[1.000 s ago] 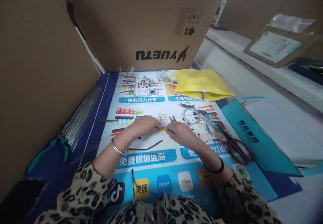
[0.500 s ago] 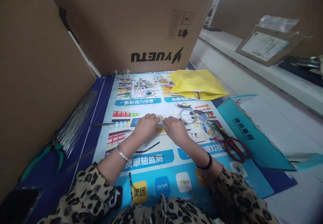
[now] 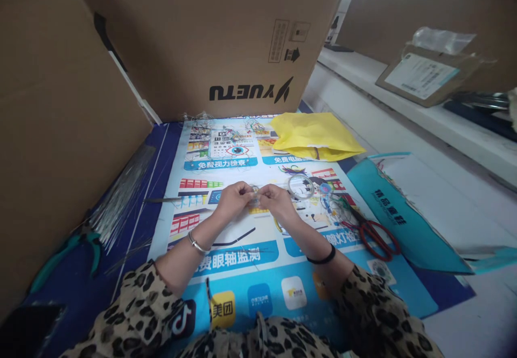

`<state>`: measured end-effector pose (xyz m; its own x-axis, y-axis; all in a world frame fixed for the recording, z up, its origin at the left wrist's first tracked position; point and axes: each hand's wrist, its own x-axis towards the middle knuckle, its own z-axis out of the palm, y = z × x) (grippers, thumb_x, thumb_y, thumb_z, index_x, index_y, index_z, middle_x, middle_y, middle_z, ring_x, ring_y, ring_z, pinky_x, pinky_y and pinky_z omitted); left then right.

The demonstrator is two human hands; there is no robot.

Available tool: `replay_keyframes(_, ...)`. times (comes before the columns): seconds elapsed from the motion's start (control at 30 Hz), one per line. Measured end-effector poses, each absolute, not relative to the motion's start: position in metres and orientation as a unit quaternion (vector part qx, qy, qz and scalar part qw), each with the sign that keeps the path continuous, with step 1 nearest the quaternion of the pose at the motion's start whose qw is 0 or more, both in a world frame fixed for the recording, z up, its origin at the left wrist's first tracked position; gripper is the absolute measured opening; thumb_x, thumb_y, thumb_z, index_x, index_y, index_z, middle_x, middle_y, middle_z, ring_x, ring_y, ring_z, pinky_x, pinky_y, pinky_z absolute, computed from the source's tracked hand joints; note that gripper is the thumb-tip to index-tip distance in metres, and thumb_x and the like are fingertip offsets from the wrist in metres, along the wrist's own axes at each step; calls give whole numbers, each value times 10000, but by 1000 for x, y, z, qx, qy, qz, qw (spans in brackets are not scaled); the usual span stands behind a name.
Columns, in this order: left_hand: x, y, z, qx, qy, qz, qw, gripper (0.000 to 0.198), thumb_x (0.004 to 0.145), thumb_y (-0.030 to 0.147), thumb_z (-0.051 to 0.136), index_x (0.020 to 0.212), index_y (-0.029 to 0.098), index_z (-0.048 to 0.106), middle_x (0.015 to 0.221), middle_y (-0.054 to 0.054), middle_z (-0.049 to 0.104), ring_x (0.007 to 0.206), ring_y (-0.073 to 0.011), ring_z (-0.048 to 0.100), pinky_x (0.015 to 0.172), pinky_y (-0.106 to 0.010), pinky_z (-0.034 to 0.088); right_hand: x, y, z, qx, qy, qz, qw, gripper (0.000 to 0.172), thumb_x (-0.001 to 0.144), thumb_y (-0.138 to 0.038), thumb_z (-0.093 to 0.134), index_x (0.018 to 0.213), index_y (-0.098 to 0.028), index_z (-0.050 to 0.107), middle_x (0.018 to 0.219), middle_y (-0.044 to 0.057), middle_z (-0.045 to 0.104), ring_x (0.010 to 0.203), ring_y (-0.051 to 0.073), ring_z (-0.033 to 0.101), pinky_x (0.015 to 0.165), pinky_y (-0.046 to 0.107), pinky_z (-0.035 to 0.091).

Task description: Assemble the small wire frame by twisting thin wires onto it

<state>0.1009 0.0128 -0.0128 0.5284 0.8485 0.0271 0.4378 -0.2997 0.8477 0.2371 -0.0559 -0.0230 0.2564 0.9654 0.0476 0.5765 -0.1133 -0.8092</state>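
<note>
Over the printed poster (image 3: pixel 238 176), both of my hands meet with fingertips pinched together. My left hand (image 3: pixel 234 202) is closed on a small loop of what looks like thin wire (image 3: pixel 254 189). My right hand (image 3: pixel 278 203) pinches the same piece from the other side, and the fingers hide most of it. Just right of my right hand lies a clear ring-shaped coil (image 3: pixel 301 186). Scissors with red handles (image 3: pixel 379 239) rest farther right, beside tangled thin strands (image 3: pixel 333 207).
A cardboard box (image 3: pixel 181 40) walls the back and left. At left lie a bundle of thin wires (image 3: pixel 121 199), teal-handled pliers (image 3: pixel 96 250) and a narrow metal strip (image 3: pixel 161 200). A yellow bag (image 3: pixel 317 137) and a teal cardboard piece (image 3: pixel 391 212) sit at right.
My hands have drawn closer together, and the right hand has shifted slightly left, so the fingertips now touch. The surrounding things have not moved.
</note>
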Motion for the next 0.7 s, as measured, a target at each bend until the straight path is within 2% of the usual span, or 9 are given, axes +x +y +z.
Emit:
replay_keyframes(0.13, 102, 13, -17, 742, 415, 256, 459, 105, 727, 249, 529, 661, 168, 527, 531, 40, 558, 492, -102, 514, 490, -192, 381, 237, -54, -19, -715, -557, 232, 354, 161, 783, -261, 454, 819, -177, 586, 687, -10, 642, 583, 113, 591, 535, 220, 442)
replay_keyframes(0.27, 101, 15, -14, 739, 413, 265, 461, 109, 719, 275, 554, 680, 174, 566, 550, 42, 571, 508, -101, 506, 518, -199, 378, 240, -52, -7, -743, -579, 163, 293, 121, 763, -197, 482, 796, -189, 598, 709, 0, 621, 691, 134, 578, 630, 238, 414)
replay_keyframes(0.53, 94, 26, -14, 717, 441, 306, 444, 176, 777, 337, 508, 750, 185, 592, 605, 27, 607, 557, -119, 552, 552, -215, 400, 232, -65, 25, -757, -634, 71, 144, 250, 862, -179, 387, 957, -148, 616, 1022, 129, 587, 941, 210, 535, 739, 283, 362)
replay_keyframes(0.6, 92, 28, -14, 708, 445, 314, 449, 183, 785, 341, 499, 769, 183, 592, 629, 22, 621, 571, -120, 575, 560, -216, 413, 226, -78, 35, -737, -662, 79, 107, 275, 879, -184, 353, 907, -146, 624, 949, 120, 609, 876, 198, 553, 706, 277, 360)
replay_keyframes(0.7, 91, 31, -16, 696, 450, 320, 459, 175, 782, 336, 508, 763, 182, 588, 632, 22, 625, 604, -124, 611, 575, -211, 430, 212, -102, 43, -668, -731, 132, 46, 200, 821, -257, 484, 710, -168, 624, 737, 58, 627, 688, 159, 560, 609, 251, 351)
